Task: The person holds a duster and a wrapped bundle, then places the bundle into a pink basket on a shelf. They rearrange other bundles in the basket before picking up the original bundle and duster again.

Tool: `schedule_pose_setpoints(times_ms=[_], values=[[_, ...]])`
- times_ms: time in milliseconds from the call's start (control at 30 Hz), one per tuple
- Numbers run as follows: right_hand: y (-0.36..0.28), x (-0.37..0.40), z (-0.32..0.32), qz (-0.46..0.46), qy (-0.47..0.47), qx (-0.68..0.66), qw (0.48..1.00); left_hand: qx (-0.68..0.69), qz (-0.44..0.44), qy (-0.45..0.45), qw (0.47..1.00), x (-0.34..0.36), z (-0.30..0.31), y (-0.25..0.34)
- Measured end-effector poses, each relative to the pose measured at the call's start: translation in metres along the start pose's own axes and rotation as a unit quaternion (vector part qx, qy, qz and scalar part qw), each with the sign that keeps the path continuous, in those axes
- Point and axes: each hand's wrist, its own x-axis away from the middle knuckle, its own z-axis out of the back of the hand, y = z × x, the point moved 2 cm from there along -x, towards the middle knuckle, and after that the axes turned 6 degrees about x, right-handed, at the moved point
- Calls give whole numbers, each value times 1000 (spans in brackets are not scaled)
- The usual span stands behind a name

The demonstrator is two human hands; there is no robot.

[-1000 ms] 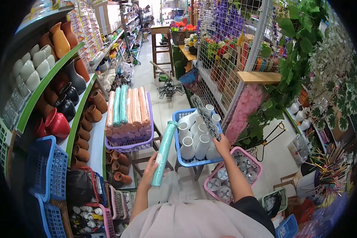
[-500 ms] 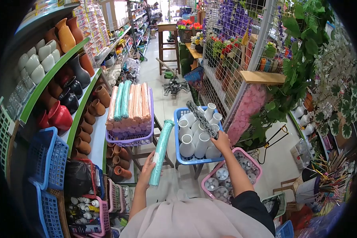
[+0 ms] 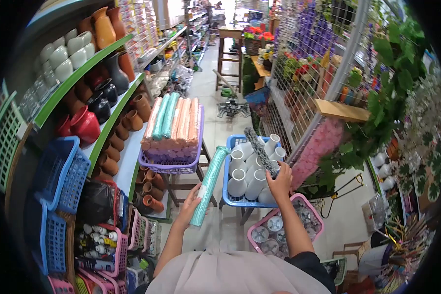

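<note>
My left hand (image 3: 186,210) is wrapped round the lower part of a shiny teal roll in clear plastic (image 3: 210,186), which leans to the right at its top. At the lower end of a fuzzy grey-and-black bundle (image 3: 260,153), my right hand (image 3: 280,183) grips with thumb and fingers. That bundle slants over a blue basket (image 3: 225,188) of white vases (image 3: 237,182). To the left, a purple basket (image 3: 174,169) is piled with wrapped peach rolls (image 3: 185,120) and a few teal rolls (image 3: 167,115) on top.
Beside my right forearm stands a pink basket (image 3: 252,230) of clear-wrapped round items. Shelves of pots (image 3: 85,125) line the left. A wire grid (image 3: 299,93) and hanging leaves (image 3: 377,93) border the right. A wooden stool (image 3: 229,34) stands farther down the aisle.
The whole view has shifted, so most things sit further right. My left hand still holds the teal roll, and my right hand keeps the grey-black bundle above the vases.
</note>
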Motion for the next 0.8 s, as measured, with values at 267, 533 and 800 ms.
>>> schedule_pose_setpoints(times_ms=[267,533,800], values=[[-119,34,-16,36,-257,-383,886,-40,-46,48,997,29,13,11],[-215,72,-51,-53,-522,-551,648,-251,-147,111,950,107,42,24],[-294,114,-25,-90,-507,-586,625,-325,-140,173,919,223,49,47]])
